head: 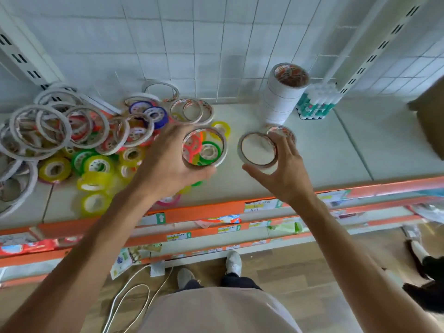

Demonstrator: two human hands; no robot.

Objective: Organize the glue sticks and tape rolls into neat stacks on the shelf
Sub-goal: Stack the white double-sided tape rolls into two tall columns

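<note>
My left hand (165, 162) grips a short stack of white tape rolls (222, 150) above the white shelf (336, 145). My right hand (286, 169) holds a single white tape roll (241, 150) between thumb and fingers, just right of the left hand's stack. Another white roll (286, 132) lies on the shelf behind my right fingers. A tall stack of white tape rolls (278, 99) stands at the back, with a pack of glue sticks (317, 102) beside it on the right. A loose heap of white and coloured tape rolls (72, 140) covers the shelf's left part.
A white wire grid (216, 44) backs the shelf, with slotted uprights (374, 51) at both sides. An orange price rail (264, 205) runs along the front edge, lower shelves below. A cardboard box (430, 116) sits at the right. A white cord (129, 296) lies on the floor.
</note>
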